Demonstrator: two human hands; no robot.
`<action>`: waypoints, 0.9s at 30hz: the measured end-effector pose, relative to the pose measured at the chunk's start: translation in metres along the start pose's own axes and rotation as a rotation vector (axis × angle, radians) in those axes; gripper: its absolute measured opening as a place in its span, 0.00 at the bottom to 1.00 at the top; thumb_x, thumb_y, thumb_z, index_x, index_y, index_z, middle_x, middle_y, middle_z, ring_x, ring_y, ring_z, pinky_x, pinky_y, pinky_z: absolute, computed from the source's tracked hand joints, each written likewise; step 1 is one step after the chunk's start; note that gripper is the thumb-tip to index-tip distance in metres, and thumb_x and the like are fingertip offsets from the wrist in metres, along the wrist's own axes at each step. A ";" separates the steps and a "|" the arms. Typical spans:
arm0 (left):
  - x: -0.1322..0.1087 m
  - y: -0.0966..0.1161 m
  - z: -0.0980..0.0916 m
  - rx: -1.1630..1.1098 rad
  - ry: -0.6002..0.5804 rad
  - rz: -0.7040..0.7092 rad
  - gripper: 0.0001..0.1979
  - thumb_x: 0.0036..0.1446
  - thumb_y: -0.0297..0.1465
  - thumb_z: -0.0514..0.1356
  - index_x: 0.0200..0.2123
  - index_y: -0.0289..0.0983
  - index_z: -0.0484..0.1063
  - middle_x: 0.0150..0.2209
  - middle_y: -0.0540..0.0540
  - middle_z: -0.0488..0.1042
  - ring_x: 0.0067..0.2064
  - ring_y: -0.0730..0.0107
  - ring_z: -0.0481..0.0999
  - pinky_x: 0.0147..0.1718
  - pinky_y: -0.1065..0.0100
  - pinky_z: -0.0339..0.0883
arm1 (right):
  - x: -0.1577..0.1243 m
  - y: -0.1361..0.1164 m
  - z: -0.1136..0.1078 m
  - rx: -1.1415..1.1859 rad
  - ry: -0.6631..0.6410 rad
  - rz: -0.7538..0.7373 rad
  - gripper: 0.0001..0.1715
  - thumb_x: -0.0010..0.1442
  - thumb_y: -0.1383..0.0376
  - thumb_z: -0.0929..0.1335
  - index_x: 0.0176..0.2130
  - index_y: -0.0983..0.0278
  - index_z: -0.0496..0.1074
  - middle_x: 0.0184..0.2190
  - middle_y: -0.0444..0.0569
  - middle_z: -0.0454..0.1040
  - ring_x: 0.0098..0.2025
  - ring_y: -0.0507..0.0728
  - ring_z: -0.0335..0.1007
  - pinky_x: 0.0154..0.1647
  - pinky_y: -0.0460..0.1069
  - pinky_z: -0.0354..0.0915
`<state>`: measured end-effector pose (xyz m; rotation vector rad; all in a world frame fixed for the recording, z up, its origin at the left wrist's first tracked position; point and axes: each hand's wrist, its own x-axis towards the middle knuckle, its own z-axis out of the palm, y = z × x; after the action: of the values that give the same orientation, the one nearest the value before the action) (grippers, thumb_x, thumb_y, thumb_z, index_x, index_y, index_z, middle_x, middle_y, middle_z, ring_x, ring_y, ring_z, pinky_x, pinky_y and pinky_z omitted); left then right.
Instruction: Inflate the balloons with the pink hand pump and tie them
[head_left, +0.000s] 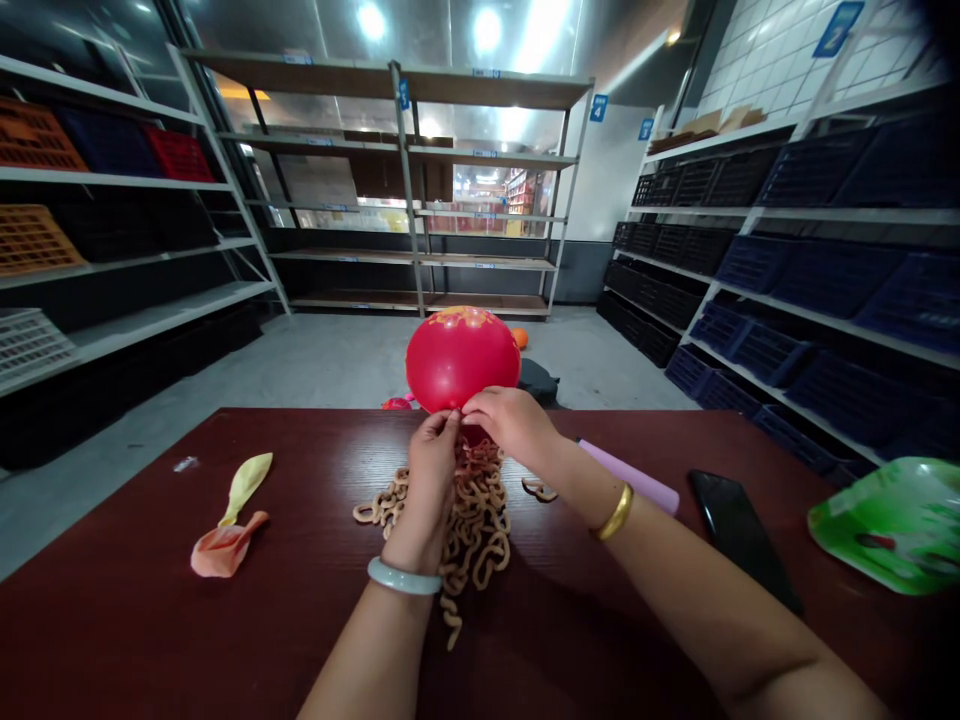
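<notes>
Forearms [675,560] were held over tabletop [150,650]; balloon [463,365] was pinched at its mouth by fingers [487,403] of left hand [433,460] and right hand [521,430]. Closing-off seemed underway; steady pinch judged needed.

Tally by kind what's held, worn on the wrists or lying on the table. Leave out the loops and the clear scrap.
Inflated balloons: 1, red balloon
Limp balloons: 2, yellow balloon and orange balloon
Bangles: 2, pale bangle and gold bangle
Phones: 1, black phone
Cylinders: 1, purple cylinder
Packages: 1, green package
Total: 8
</notes>
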<state>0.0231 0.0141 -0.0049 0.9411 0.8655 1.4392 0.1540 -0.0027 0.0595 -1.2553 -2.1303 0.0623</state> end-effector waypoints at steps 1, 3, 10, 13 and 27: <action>0.000 0.000 0.000 0.013 -0.009 -0.003 0.15 0.46 0.39 0.66 0.33 0.35 0.73 0.22 0.52 0.71 0.19 0.77 0.65 0.19 0.74 0.57 | 0.005 -0.001 -0.003 0.110 0.007 0.029 0.04 0.61 0.67 0.69 0.36 0.62 0.77 0.32 0.46 0.77 0.36 0.54 0.72 0.38 0.47 0.62; -0.002 0.000 0.001 0.036 -0.033 -0.028 0.14 0.48 0.39 0.66 0.34 0.35 0.73 0.19 0.54 0.67 0.18 0.78 0.63 0.17 0.75 0.53 | 0.016 -0.007 -0.007 0.350 0.001 0.095 0.05 0.61 0.68 0.68 0.35 0.63 0.76 0.29 0.45 0.77 0.33 0.53 0.73 0.37 0.48 0.64; -0.007 0.006 0.006 -0.184 -0.091 -0.130 0.12 0.43 0.33 0.67 0.29 0.35 0.68 0.17 0.57 0.61 0.16 0.82 0.56 0.14 0.78 0.45 | 0.030 -0.040 -0.027 0.966 -0.110 0.069 0.18 0.62 0.65 0.67 0.52 0.58 0.70 0.49 0.49 0.75 0.47 0.53 0.73 0.43 0.48 0.70; -0.011 0.015 0.009 -0.225 -0.078 -0.160 0.13 0.41 0.31 0.68 0.26 0.35 0.65 0.18 0.56 0.62 0.16 0.83 0.56 0.14 0.79 0.42 | 0.006 -0.028 -0.031 0.916 -0.095 0.197 0.14 0.63 0.56 0.67 0.40 0.64 0.75 0.36 0.51 0.78 0.34 0.53 0.76 0.33 0.48 0.71; -0.037 0.034 0.030 -0.687 -0.370 -0.689 0.07 0.53 0.18 0.56 0.27 0.34 0.62 0.20 0.54 0.56 0.17 0.84 0.58 0.13 0.81 0.48 | -0.038 0.026 0.049 1.413 -0.180 0.481 0.17 0.62 0.56 0.60 0.41 0.63 0.72 0.34 0.50 0.76 0.32 0.55 0.73 0.32 0.52 0.72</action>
<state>0.0380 -0.0253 0.0355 0.3058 0.3103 0.8179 0.1585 -0.0054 -0.0075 -0.7722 -1.2252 1.5899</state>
